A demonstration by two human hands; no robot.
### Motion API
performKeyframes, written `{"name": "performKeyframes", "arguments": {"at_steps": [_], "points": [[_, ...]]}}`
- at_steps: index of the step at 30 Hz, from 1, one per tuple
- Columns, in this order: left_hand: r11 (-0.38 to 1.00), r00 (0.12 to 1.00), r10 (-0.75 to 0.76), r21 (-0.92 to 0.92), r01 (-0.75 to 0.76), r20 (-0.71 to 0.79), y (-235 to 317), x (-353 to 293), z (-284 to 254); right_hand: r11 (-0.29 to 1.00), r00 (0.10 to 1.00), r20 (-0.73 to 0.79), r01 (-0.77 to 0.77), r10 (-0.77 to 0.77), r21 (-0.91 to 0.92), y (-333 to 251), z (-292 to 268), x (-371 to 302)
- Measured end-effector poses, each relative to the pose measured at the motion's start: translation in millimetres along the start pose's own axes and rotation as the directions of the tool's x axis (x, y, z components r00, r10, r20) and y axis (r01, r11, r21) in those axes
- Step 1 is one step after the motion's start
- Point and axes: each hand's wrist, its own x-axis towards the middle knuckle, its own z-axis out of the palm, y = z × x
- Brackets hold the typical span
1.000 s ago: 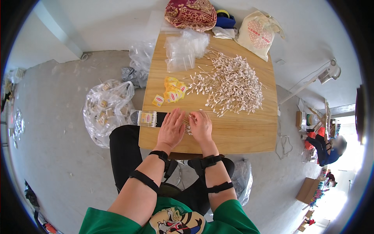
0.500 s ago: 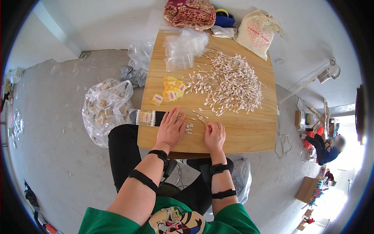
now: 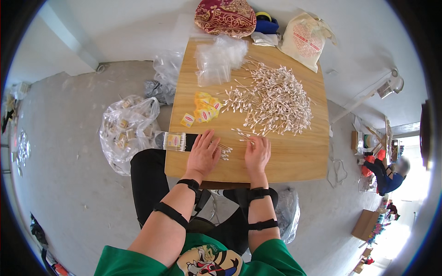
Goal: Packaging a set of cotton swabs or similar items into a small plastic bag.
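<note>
My left hand [image 3: 203,154] lies flat with its fingers stretched out, over the end of a black strip [image 3: 192,140] on the wooden table. A small bundle of cotton swabs [image 3: 224,150] sticks out from beneath its right side. At the strip's left end sits a clear pack of cotton swabs with a yellow label [image 3: 174,141]. My right hand [image 3: 258,156] is closed, its fingertips down on a few loose cotton swabs [image 3: 241,134]; how many it pinches is hidden. Farther back spreads a big heap of white-tipped cotton swabs [image 3: 281,101].
Yellow printed cards [image 3: 206,108] and clear plastic bags [image 3: 214,64] lie at the table's [image 3: 294,158] left. A patterned red cloth [image 3: 225,18] and a cream drawstring bag [image 3: 301,41] stand at the back. A full plastic sack [image 3: 126,133] is on the floor left; a lamp [image 3: 386,87] stands right.
My right hand has shifted slightly up and right, with its fingers reaching onto the loose swabs. My left hand keeps its place on the strip and swabs.
</note>
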Motion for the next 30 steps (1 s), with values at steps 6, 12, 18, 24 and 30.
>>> {"name": "performKeyframes", "arguments": {"at_steps": [6,12,18,24,30], "points": [[1.0,1.0,-0.006,0.016,0.006,0.028,3.5,1.6,-7.0,0.996,0.988,0.125,-0.089,0.091,-0.022,35.1,-9.6,-3.5],[1.0,0.999,-0.017,0.025,0.016,0.041,2.9,1.2,-4.3,0.955,0.966,0.068,-0.257,0.249,0.151,26.3,-8.5,-1.8],[0.999,0.999,-0.023,0.042,0.022,0.027,1.2,0.8,-6.9,0.992,0.999,0.033,-0.036,0.033,0.122,-13.1,2.1,-12.7],[0.997,0.999,0.014,0.071,-0.016,0.032,1.2,2.1,0.6,0.994,0.996,0.085,-0.038,0.029,0.1,-20.3,13.3,-17.1],[0.998,1.0,0.005,0.056,-0.007,0.028,2.7,2.2,-6.4,0.991,0.995,0.017,-0.099,0.1,-0.091,10.5,-2.2,-6.3]]}}
